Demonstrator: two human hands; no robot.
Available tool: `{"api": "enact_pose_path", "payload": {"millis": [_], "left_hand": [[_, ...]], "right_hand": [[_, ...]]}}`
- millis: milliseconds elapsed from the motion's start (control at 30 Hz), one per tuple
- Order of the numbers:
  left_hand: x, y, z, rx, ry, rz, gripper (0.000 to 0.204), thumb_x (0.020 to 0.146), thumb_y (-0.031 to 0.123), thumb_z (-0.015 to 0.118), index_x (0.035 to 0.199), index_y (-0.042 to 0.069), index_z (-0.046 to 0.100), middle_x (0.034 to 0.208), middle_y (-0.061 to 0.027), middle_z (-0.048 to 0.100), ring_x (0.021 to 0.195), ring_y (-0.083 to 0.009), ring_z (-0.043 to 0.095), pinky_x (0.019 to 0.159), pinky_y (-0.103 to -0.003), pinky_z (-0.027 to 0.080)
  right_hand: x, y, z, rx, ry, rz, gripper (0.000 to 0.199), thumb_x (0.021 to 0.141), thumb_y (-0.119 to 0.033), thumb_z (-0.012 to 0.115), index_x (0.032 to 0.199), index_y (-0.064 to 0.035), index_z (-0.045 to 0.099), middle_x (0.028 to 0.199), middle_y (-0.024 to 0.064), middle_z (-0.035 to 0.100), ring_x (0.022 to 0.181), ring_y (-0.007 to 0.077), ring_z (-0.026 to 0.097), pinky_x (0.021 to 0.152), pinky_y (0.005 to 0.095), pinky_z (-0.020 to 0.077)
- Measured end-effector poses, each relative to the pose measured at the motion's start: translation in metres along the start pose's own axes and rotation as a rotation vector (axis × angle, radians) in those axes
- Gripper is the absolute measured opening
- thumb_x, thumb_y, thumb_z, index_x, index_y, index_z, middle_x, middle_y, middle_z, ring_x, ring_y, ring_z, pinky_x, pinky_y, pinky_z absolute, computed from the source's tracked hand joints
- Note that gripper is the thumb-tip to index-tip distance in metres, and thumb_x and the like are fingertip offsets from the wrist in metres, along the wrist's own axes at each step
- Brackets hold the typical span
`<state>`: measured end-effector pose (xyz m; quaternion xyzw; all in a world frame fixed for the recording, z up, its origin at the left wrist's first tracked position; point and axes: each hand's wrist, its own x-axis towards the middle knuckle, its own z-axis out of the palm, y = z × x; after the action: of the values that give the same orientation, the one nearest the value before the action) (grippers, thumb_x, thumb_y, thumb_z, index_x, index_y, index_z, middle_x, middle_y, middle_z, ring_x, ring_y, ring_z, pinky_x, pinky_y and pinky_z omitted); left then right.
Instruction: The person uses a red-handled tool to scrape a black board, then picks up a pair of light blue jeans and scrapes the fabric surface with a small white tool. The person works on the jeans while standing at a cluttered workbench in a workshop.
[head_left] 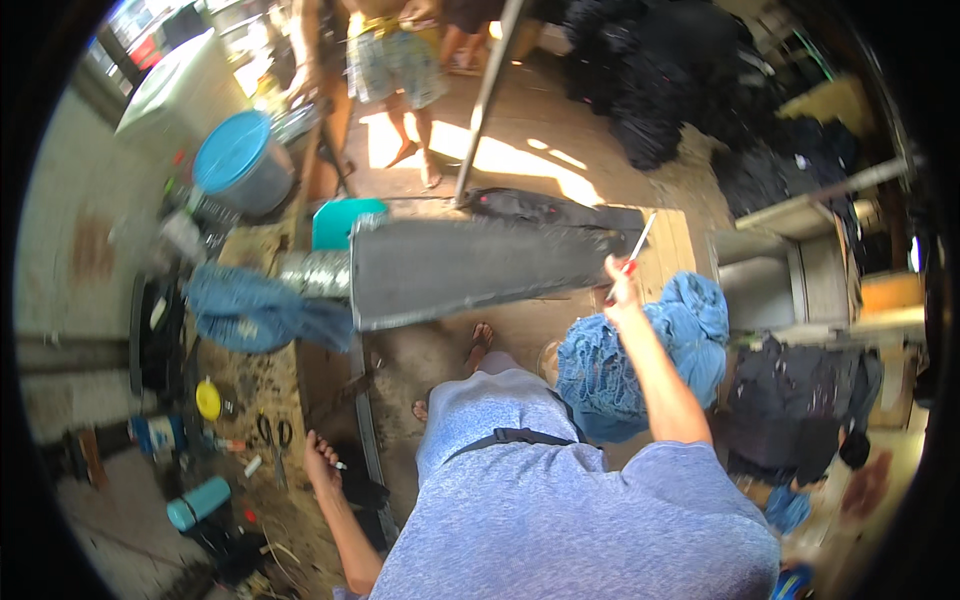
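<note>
My right hand (622,287) is closed around a thin, light-coloured stick-like tool (641,240) with red at the grip. It is over the narrow right end of a long dark grey tapered board (470,265). Just below that hand lies a heap of frayed blue denim (600,365). Low on the left, my left hand (322,463) is curled round a small object with a white tip (341,465), its kind unclear. Near it, black-handled scissors (274,435) lie on the worn wooden bench (265,385). More blue denim (240,305) is bunched at the board's left end, beside a silver-wrapped section (315,274).
A lidded bucket (240,165) and a teal panel (345,222) stand beyond the bench. A slanted metal pole (485,110) rises behind the board. Dark cloth piles (660,80) fill the far right. Another person (395,70) stands ahead. A teal bottle (198,503) lies left.
</note>
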<state>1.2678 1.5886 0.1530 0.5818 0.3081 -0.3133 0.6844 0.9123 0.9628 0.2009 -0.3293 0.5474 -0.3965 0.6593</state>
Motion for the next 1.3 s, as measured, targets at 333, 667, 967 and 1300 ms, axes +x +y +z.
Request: {"api": "enact_pose_path", "payload": {"millis": [333, 667, 967, 1300], "left_hand": [[0.007, 0.028, 0.156, 0.436, -0.174, -0.035, 0.029, 0.106, 0.035, 0.071, 0.089, 0.015, 0.059, 0.070, 0.0069, 0.046, 0.056, -0.0044, 0.041, 0.049, -0.024, 0.032], [0.018, 0.028, 0.220, 0.355, -0.196, -0.101, 0.029, 0.109, 0.032, 0.067, 0.089, 0.016, 0.054, 0.069, 0.0071, 0.043, 0.055, -0.0062, 0.036, 0.049, -0.026, 0.030], [0.031, 0.040, 0.233, 0.447, -0.247, -0.109, 0.026, 0.110, 0.028, 0.064, 0.090, 0.015, 0.054, 0.072, 0.0053, 0.045, 0.057, -0.0070, 0.037, 0.050, -0.026, 0.030], [-0.022, 0.096, 0.259, 0.854, -0.224, -0.039, 0.031, 0.102, 0.035, 0.075, 0.088, 0.012, 0.061, 0.069, 0.0095, 0.044, 0.055, -0.0040, 0.038, 0.049, -0.025, 0.026]], "right_hand": [[-0.033, 0.099, -0.008, -0.632, 0.242, -0.065, 0.046, 0.096, -0.040, 0.081, 0.126, -0.0054, 0.076, 0.096, 0.0051, 0.077, 0.086, 0.0150, 0.070, 0.081, 0.0346, 0.0577], [-0.028, 0.081, 0.020, -0.838, 0.143, -0.108, 0.047, 0.096, -0.042, 0.080, 0.112, 0.0016, 0.076, 0.084, 0.0107, 0.075, 0.075, 0.0198, 0.071, 0.071, 0.0363, 0.0568], [-0.034, 0.074, 0.012, -0.808, 0.124, -0.227, 0.038, 0.092, -0.036, 0.083, 0.102, 0.0003, 0.077, 0.087, 0.0155, 0.074, 0.076, 0.0290, 0.074, 0.071, 0.0402, 0.0581], [-0.035, 0.049, -0.001, -0.799, 0.232, -0.277, 0.032, 0.097, -0.035, 0.080, 0.112, -0.0067, 0.081, 0.093, 0.0120, 0.077, 0.079, 0.0226, 0.073, 0.077, 0.0362, 0.0562]]}}
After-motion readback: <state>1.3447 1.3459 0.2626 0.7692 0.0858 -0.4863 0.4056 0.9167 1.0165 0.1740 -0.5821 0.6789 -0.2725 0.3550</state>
